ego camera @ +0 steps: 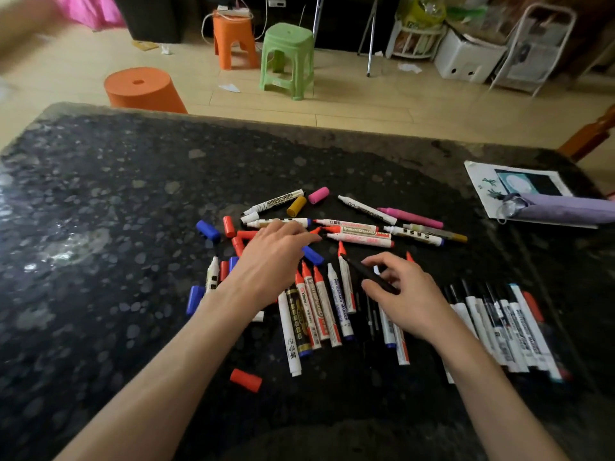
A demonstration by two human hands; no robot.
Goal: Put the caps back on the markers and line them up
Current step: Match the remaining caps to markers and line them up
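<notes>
- Head cam: your right hand (402, 294) pinches a black marker (367, 272); your left hand (273, 254) hangs flat, fingers straight and holding nothing, over the uncapped markers (324, 304) mid-table
- Careful, that left hand could smear on wet red tips or roll the blue cap (312, 255) away

Dark speckled surface (100, 194). Beyond it on the tiled floor, green stool (288, 58) beside orange stool (233, 39), round orange stool (143, 89) nearer. At right, printed sheet (482, 184) under purple fabric item (565, 211).
</notes>
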